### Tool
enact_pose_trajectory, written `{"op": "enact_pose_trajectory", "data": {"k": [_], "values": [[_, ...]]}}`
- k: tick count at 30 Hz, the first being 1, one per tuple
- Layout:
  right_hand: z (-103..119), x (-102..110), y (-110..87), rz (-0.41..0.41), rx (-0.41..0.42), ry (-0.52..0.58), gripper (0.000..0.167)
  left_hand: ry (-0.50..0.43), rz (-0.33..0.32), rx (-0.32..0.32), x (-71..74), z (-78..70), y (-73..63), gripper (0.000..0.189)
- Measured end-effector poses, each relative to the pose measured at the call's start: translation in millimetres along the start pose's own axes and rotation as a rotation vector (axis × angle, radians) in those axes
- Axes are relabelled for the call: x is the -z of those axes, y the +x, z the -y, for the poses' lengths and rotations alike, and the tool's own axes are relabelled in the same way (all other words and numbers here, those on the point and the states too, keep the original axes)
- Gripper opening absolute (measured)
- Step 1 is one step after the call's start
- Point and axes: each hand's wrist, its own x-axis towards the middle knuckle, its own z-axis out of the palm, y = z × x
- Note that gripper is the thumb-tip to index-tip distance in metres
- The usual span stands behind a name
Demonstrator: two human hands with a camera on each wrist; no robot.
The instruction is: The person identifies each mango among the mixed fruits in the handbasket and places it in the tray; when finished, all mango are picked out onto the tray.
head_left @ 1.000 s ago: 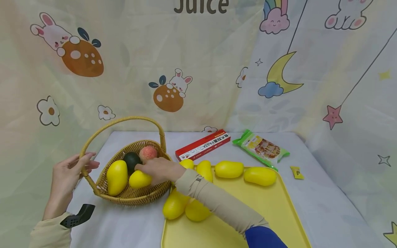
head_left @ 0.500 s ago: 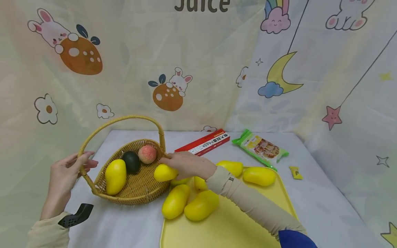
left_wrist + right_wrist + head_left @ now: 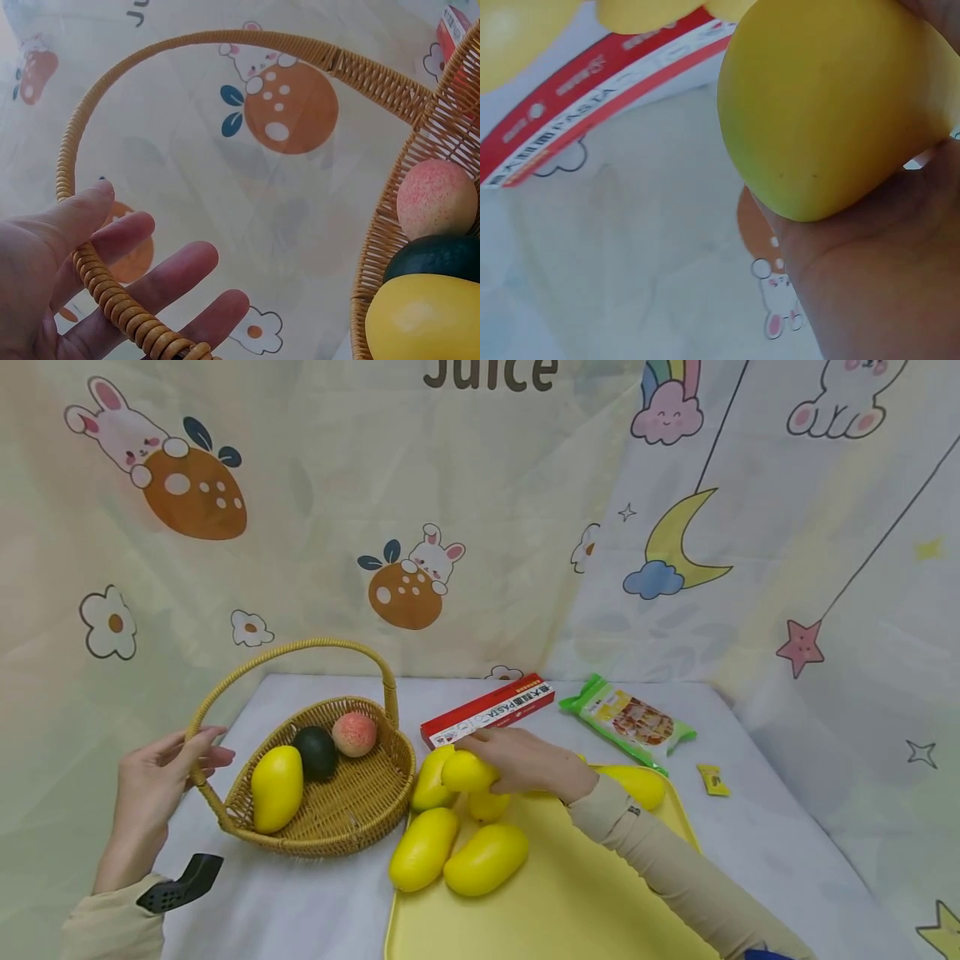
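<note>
My left hand [image 3: 153, 789] holds the tall handle [image 3: 105, 289] of a wicker basket [image 3: 363, 793], thumb on one side and fingers behind. Inside the basket lie a yellow mango [image 3: 277, 789], a dark green fruit like an avocado [image 3: 315, 753] and a pink peach [image 3: 355, 734]. Over the yellow tray's far left part, my right hand [image 3: 525, 762] grips another mango [image 3: 467, 771], which fills much of the right wrist view. Several more mangoes [image 3: 487, 860] lie on the tray [image 3: 570, 902] below and around it; the right hand and forearm partly cover some.
Behind the tray lies a red and white pasta box [image 3: 487, 710]. A green snack packet [image 3: 633, 718] is to its right, with a small yellow wrapped piece [image 3: 713, 780] beyond. A printed cloth backdrop [image 3: 495, 527] hangs behind the white table.
My right hand has carried the mango out of the basket and rightward over the tray. The left hand keeps its hold on the handle with almost no movement.
</note>
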Motion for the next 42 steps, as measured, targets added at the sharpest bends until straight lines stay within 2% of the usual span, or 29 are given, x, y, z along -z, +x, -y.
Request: {"op": "enact_pose_trajectory", "data": {"k": [4, 9, 16, 23, 34, 42], "values": [[-7, -5, -16.4, -0.011, -0.038, 0.028, 0.066, -0.009, 0.002, 0.0, 0.9, -0.7, -0.6, 0.033], [-16, -13, -31.6, -0.038, -0.033, 0.058, 0.061, -0.017, -0.005, -0.006, 0.9, -1.4, -0.9, 0.029], [-25, -24, -50.6, -0.034, -0.102, 0.132, 0.062, -0.019, -0.001, -0.01, 0.6, -1.3, -1.1, 0.028], [-33, -41, -67.0, -0.034, -0.133, 0.172, 0.066, 0.003, -0.002, 0.006, 1.1, -2.0, -0.8, 0.029], [-36, -62, -71.6, -0.001, -0.151, 0.197, 0.065, -0.036, 0.01, -0.002, 0.2, -0.4, 0.9, 0.019], [-34, -68, -68.2, -0.003, -0.112, 0.125, 0.065, -0.042, 0.007, 0.006, 1.3, 0.3, 0.0, 0.018]]}}
